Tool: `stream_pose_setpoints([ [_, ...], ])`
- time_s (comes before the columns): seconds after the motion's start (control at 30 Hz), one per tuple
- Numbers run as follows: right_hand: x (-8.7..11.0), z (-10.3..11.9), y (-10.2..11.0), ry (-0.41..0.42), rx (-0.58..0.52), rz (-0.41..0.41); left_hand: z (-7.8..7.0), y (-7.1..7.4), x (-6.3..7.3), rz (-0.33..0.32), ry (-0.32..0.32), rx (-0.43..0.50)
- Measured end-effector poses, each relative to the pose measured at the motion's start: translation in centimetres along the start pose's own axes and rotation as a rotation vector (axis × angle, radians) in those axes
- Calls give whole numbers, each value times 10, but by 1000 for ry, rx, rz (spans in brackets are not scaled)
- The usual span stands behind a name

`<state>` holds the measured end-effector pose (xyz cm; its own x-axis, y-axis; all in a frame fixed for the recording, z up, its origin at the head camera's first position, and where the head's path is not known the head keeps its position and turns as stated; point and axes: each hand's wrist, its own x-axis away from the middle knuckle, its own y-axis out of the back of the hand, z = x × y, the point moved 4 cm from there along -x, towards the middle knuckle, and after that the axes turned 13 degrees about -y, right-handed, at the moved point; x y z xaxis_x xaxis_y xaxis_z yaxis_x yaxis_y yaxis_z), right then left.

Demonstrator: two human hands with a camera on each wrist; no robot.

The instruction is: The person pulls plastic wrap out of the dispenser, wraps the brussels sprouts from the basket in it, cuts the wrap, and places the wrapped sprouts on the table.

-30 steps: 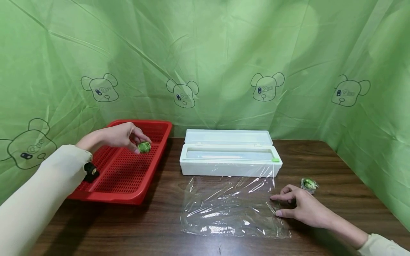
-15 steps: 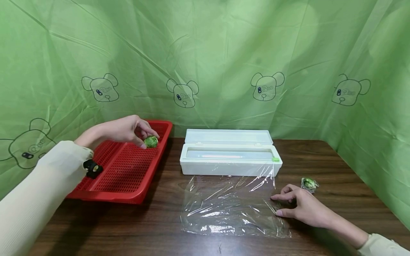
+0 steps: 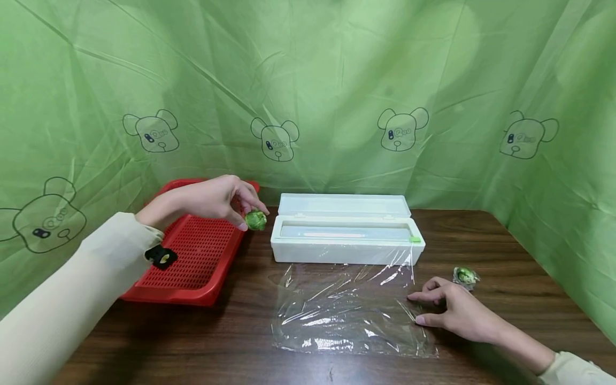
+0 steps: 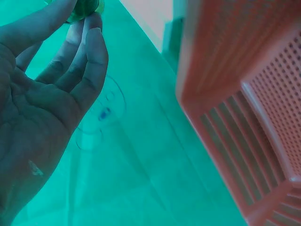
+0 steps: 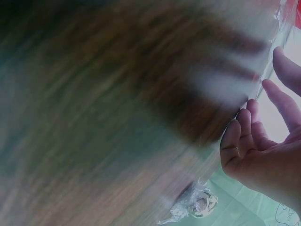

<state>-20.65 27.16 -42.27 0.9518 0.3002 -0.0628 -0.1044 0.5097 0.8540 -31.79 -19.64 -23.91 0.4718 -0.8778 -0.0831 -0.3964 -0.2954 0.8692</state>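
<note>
My left hand (image 3: 216, 199) pinches a Brussels sprout (image 3: 255, 220) between thumb and fingertips, just past the basket's right rim. In the left wrist view the sprout (image 4: 87, 8) shows only in part at the top edge. A sheet of cling film (image 3: 346, 315) lies spread on the table, drawn from the front of a white cling film dispenser (image 3: 344, 253) with its lid up. My right hand (image 3: 459, 311) rests at the sheet's right edge, thumb and index finger apart and fingertips on the film. Behind that hand sits another sprout in crumpled film (image 3: 465, 276).
A red perforated basket (image 3: 207, 295) stands at the left, partly hidden by my left arm. On the dispenser's right end sits a green slide cutter (image 3: 415, 239). Green cloth (image 3: 337, 69) hangs behind and along both sides of the wooden table (image 3: 231, 342).
My left hand has carried the Brussels sprout rightward from over the basket to beyond its right rim. The right hand and the film have stayed in place.
</note>
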Motion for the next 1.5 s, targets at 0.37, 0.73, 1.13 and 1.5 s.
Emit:
stream_pose_setpoints([
  [0.37,-1,1,-1,10,3,-11,-32,-28,-27,32,-66,46],
  [0.73,-3,1,0,28,1,-22,-56,-72,-51,72,-139,136],
  [1.13,-3,0,0,34,10,-47,-68,-123,-85,137,-138,212],
  [1.5,-3,1,1,38,10,-44,-69,-181,-109,241,-191,106],
])
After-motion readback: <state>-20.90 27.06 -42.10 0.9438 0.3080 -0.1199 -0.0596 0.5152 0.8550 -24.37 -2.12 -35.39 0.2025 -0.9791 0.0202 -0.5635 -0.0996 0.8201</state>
